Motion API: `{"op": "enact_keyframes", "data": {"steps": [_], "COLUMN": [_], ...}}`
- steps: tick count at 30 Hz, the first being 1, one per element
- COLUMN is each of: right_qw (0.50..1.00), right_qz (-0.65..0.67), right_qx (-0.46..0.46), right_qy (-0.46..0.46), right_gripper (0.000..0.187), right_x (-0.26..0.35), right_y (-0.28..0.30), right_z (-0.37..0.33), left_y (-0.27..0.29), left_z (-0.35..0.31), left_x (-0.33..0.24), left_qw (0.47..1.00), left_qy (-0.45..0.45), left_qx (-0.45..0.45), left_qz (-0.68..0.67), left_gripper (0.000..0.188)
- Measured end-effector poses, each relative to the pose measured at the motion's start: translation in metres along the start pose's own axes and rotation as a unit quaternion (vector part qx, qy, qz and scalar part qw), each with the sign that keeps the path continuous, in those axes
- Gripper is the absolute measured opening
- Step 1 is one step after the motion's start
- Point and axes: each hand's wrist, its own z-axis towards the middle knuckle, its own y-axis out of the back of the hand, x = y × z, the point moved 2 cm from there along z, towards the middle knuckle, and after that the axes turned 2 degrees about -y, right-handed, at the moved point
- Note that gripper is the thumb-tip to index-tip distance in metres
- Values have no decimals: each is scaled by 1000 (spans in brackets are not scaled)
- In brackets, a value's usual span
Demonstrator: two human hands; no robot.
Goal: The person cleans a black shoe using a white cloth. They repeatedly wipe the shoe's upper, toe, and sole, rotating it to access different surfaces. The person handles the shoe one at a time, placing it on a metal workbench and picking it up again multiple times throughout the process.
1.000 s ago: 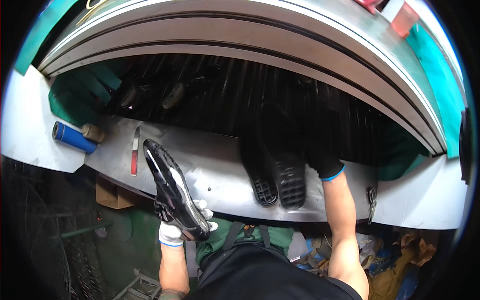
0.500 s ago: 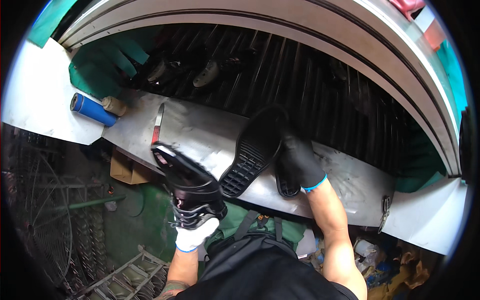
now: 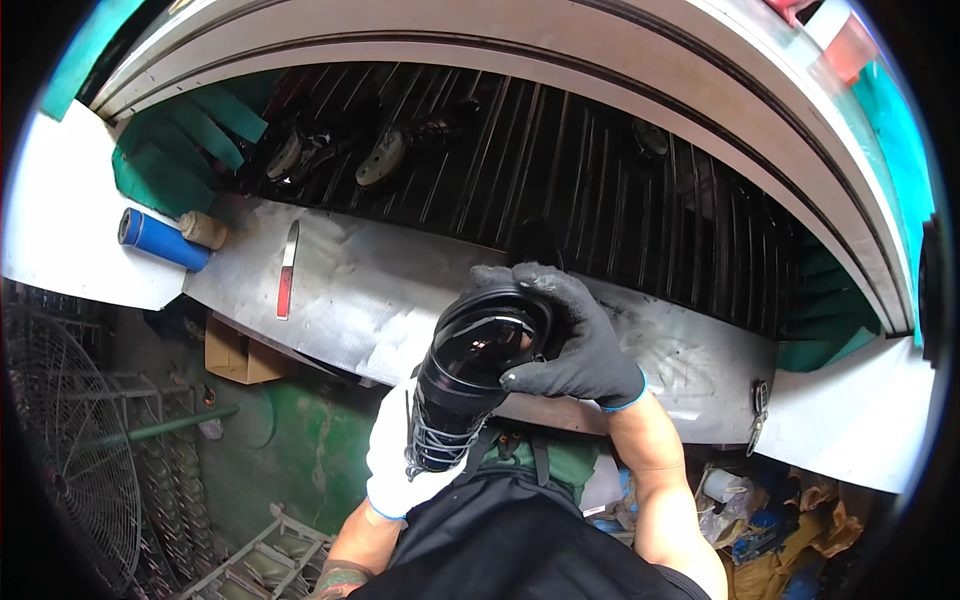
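A glossy black lace-up boot (image 3: 476, 362) is held toe-up over the metal ledge's near edge. My left hand (image 3: 392, 452), in a white glove, is closed around its laced part from the left. A black shoe sole (image 3: 543, 312) shows as a dark rim around the boot's toe; its tread is turned out of sight. My right hand (image 3: 572, 340), in a dark grey glove, is closed on this sole, with the thumb on the near side and the fingers over the toe end. A dark shape behind the right hand is too hidden to name.
The metal ledge (image 3: 350, 262) fronts a black slatted conveyor (image 3: 480, 190) under a white hood. A red-handled knife (image 3: 286, 280), a blue roll (image 3: 160, 238) and a tan roll (image 3: 203, 230) lie left. Shoes (image 3: 382, 160) sit on the conveyor. A wire-guarded fan (image 3: 75, 450) stands lower left.
My left hand has brought the boot up and right, away from the knife. My right hand has lifted from the soles on the ledge and now holds a sole against the boot's toe.
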Motion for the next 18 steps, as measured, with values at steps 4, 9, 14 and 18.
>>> {"op": "enact_keyframes", "data": {"steps": [4, 9, 14, 18], "right_qw": [999, 999, 999, 998], "right_qz": [28, 40, 26, 50], "right_qx": [24, 32, 40, 14], "right_qy": [-13, -17, -24, -39], "right_gripper": [90, 86, 86, 91], "right_x": [-1, -4, -3, -4], "right_y": [2, 2, 2, -1], "right_z": [2, 3, 5, 3], "left_y": [2, 4, 2, 3], "left_z": [3, 11, 3, 9], "left_x": [-2, -12, -6, -12], "left_qw": [1000, 999, 999, 998], "left_qy": [-20, -37, -6, -40], "left_qx": [-1, -15, 0, -27], "left_qz": [18, 23, 34, 27], "left_gripper": [69, 51, 68, 47]}}
